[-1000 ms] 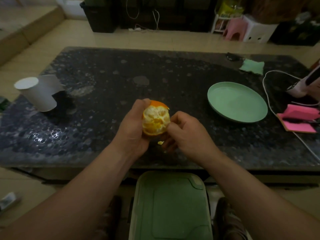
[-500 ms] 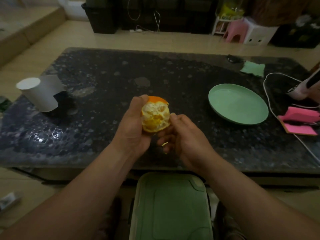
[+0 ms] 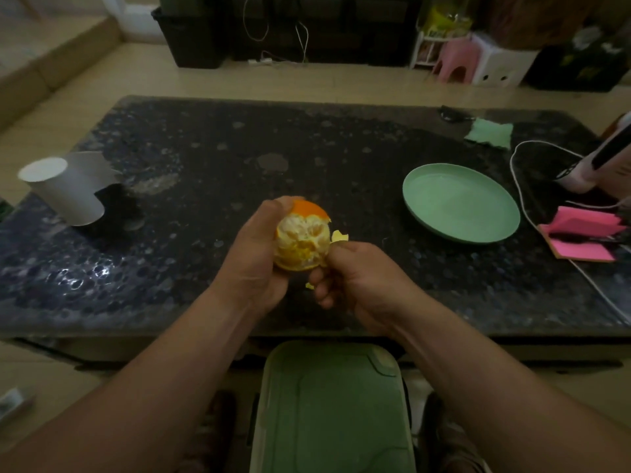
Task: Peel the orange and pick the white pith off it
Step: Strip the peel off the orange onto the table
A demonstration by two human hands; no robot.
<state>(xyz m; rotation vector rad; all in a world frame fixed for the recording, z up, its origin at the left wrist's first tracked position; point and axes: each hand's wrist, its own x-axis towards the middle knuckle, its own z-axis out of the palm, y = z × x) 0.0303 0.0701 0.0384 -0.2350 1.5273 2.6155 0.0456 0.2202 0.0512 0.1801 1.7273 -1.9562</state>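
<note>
A partly peeled orange (image 3: 302, 238) is held above the near middle of the dark stone table (image 3: 205, 158). Its near side shows pale, pith-covered flesh, while orange peel still covers the far top. My left hand (image 3: 254, 254) grips the fruit from the left, thumb on top. My right hand (image 3: 355, 285) sits just right of the fruit and pinches a small torn bit of peel (image 3: 339, 236) at the fruit's right edge. Another small scrap (image 3: 309, 285) shows under the right fingers.
A green plate (image 3: 461, 203) lies on the table to the right, with pink notepads (image 3: 580, 237) and a white cable (image 3: 519, 186) beyond it. A white paper cup (image 3: 65, 186) lies tipped at the left. A green lidded bin (image 3: 333, 407) stands below the table's near edge.
My right hand has come up from under the orange to its right side and pulled a small bit of peel away there. The left hand keeps its hold on the fruit.
</note>
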